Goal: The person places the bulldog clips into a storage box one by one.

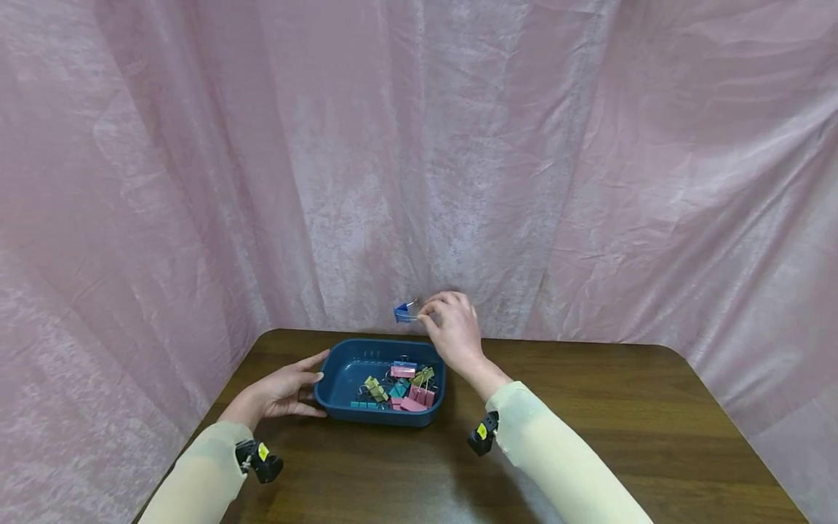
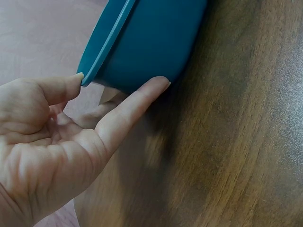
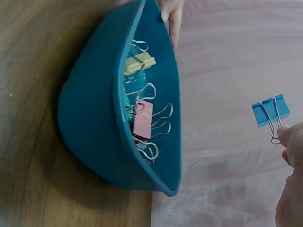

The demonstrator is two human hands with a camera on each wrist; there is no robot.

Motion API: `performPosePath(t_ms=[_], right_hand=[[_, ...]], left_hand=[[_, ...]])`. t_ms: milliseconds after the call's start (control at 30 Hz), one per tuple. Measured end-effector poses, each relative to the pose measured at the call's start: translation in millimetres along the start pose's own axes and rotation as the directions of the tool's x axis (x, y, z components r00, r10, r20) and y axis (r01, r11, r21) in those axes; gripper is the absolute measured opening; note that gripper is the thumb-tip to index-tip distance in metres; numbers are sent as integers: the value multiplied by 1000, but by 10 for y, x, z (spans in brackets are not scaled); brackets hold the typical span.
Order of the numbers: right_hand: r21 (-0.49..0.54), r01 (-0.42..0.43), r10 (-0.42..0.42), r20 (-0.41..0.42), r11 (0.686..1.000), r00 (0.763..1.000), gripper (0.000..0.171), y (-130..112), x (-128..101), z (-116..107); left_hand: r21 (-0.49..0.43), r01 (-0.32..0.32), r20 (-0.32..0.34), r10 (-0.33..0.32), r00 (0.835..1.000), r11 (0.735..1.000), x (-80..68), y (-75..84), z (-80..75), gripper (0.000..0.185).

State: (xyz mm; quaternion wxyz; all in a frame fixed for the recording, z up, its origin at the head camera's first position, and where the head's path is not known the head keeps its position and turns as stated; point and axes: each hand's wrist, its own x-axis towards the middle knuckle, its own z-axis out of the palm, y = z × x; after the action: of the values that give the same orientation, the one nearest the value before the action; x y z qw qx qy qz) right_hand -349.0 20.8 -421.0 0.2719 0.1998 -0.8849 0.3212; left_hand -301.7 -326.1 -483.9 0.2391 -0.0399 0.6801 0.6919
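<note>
A dark teal plastic tray [image 1: 334, 404] [image 2: 156, 42] [image 3: 90, 127] sits on the wooden table and holds several coloured binder clips [image 1: 401, 386] [image 3: 142, 118]. My right hand [image 1: 452, 331] is raised above the tray's far right corner and pinches the wire handle of a blue binder clip [image 1: 403, 312] [image 3: 270, 111], which hangs in the air. My left hand [image 1: 288, 386] [image 2: 57, 137] rests against the tray's left side, with the thumb on its rim and a finger along its wall.
The brown wooden table [image 1: 589, 437] reaches to the right and toward me. Pink crinkled cloth [image 1: 419, 145] hangs behind and on both sides. Small black-and-yellow cameras [image 1: 260, 458] sit on both wrists.
</note>
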Motion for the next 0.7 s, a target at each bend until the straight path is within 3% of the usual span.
performPosePath(t_ms=[700], right_hand=[[-59, 23, -19, 81, 998, 997, 7, -26, -60, 253]], left_hand=[[7, -5, -1, 5, 1000, 1000, 7, -6, -3, 61]])
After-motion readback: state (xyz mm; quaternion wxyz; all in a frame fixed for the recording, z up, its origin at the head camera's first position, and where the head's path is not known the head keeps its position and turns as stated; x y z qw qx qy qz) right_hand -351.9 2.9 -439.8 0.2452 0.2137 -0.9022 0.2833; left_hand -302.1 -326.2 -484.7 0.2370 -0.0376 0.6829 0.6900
